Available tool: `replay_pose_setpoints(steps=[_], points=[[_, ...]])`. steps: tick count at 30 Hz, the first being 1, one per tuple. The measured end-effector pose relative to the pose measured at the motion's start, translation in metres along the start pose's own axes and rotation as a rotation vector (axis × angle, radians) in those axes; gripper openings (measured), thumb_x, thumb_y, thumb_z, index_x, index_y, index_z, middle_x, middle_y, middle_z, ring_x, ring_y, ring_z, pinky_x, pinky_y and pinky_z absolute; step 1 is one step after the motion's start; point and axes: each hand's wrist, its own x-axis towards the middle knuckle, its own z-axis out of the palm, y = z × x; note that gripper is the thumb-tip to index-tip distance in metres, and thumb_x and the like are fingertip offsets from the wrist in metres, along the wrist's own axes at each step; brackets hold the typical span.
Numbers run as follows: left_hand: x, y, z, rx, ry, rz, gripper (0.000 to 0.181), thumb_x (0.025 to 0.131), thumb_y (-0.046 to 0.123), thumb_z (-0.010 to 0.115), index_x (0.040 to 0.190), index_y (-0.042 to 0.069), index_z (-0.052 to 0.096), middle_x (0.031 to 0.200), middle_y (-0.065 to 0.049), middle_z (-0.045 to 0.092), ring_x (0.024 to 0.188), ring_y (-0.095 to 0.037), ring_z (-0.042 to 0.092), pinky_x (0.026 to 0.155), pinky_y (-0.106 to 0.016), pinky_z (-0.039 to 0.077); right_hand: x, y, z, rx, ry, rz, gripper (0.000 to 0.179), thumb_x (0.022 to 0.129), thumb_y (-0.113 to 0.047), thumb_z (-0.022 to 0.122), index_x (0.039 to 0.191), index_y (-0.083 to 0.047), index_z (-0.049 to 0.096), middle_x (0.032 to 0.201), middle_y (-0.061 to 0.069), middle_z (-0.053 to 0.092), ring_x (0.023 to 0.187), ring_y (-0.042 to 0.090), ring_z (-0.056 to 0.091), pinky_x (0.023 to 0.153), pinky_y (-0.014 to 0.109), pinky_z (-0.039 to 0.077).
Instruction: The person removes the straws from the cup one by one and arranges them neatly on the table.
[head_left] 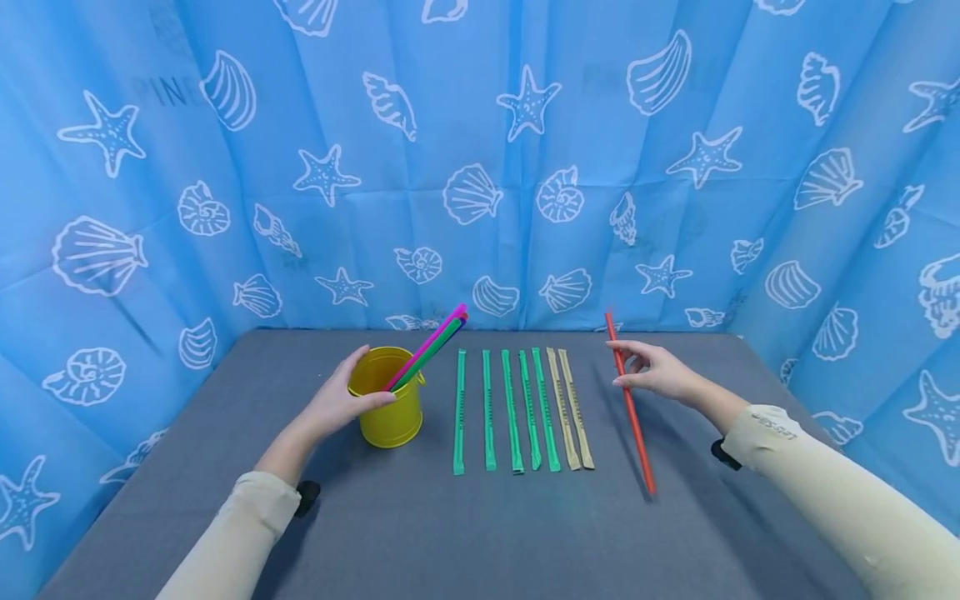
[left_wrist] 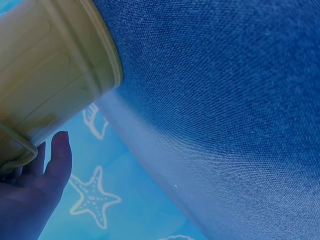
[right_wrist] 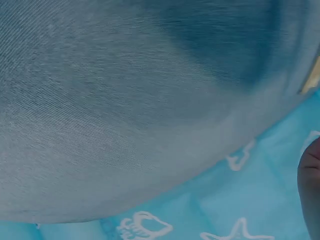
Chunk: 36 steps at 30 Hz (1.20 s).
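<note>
A small yellow bucket point(head_left: 393, 423) stands upright at the left of the table. My left hand point(head_left: 336, 402) holds its side, with the thumb at the near side and the fingers around the far left rim. Pink and green straws point(head_left: 425, 354), with other colors behind, lean out of the bucket to the right. On the right, my right hand point(head_left: 660, 372) pinches a long red straw point(head_left: 639, 437) in its upper part, thumb opposite fingers. The straw slants, its lower end near the tabletop; I cannot tell whether it touches. In the right wrist view only a sliver of hand point(right_wrist: 311, 187) shows.
Between the hands, several thin green paper-wrapped sticks point(head_left: 487, 412) and two tan ones point(head_left: 564, 412) lie side by side on the grey table point(head_left: 480, 542). A blue curtain point(head_left: 480, 250) with shell and starfish prints hangs behind and at both sides.
</note>
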Motion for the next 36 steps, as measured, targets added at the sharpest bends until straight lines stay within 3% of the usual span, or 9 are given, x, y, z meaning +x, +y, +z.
replay_pose_setpoints(steps=[6,13,20,27,31,36], points=[[0.000,-0.002,-0.001,0.002,-0.003,-0.005,0.106,0.082,0.052,0.073,0.157,0.014,0.008,0.158,-0.020,0.012,0.140,-0.043,0.017,0.105,-0.068,0.024,0.011,0.015,0.012,-0.014,-0.062,0.003,0.064,0.089,-0.009,0.071,0.142,0.007,0.041,0.108,0.019,0.055,0.091,0.027,0.053,0.072,0.035,0.047],[-0.001,-0.002,-0.001,0.004,-0.009,-0.010,0.105,0.082,0.052,0.073,0.157,0.015,0.009,0.158,-0.021,0.012,0.141,-0.044,0.016,0.105,-0.069,0.022,0.028,0.029,0.023,-0.030,-0.133,0.015,0.064,0.089,-0.013,0.071,0.140,0.010,0.041,0.100,0.015,0.056,0.083,0.024,0.051,0.067,0.034,0.044],[-0.001,-0.004,0.001,-0.013,-0.023,-0.003,0.105,0.082,0.051,0.073,0.156,0.014,0.009,0.158,-0.020,0.011,0.141,-0.043,0.015,0.106,-0.069,0.022,0.034,0.042,0.024,-0.032,-0.165,0.055,0.063,0.088,-0.013,0.073,0.137,0.013,0.043,0.091,0.009,0.052,0.074,0.020,0.045,0.062,0.030,0.040],[-0.002,-0.003,-0.001,-0.015,-0.014,-0.003,0.104,0.083,0.050,0.073,0.156,0.014,0.008,0.159,-0.021,0.011,0.141,-0.044,0.015,0.105,-0.069,0.022,0.037,0.045,0.023,-0.012,-0.195,0.035,0.061,0.088,-0.012,0.072,0.135,0.016,0.043,0.083,0.005,0.050,0.073,0.018,0.045,0.065,0.027,0.038],[-0.002,-0.002,-0.001,-0.015,-0.010,-0.003,0.104,0.083,0.050,0.073,0.156,0.014,0.008,0.158,-0.021,0.011,0.141,-0.044,0.015,0.105,-0.069,0.023,0.035,0.045,0.019,-0.025,-0.225,0.031,0.069,0.089,-0.014,0.072,0.141,0.014,0.036,0.080,0.005,0.050,0.071,0.018,0.045,0.064,0.028,0.038],[0.001,-0.002,-0.001,-0.011,-0.009,-0.001,0.104,0.083,0.050,0.072,0.156,0.014,0.008,0.158,-0.021,0.011,0.140,-0.044,0.016,0.106,-0.069,0.023,0.028,0.041,0.008,-0.070,-0.324,0.099,0.086,0.087,-0.020,0.074,0.149,0.009,0.022,0.078,0.006,0.048,0.068,0.019,0.043,0.061,0.029,0.036]])
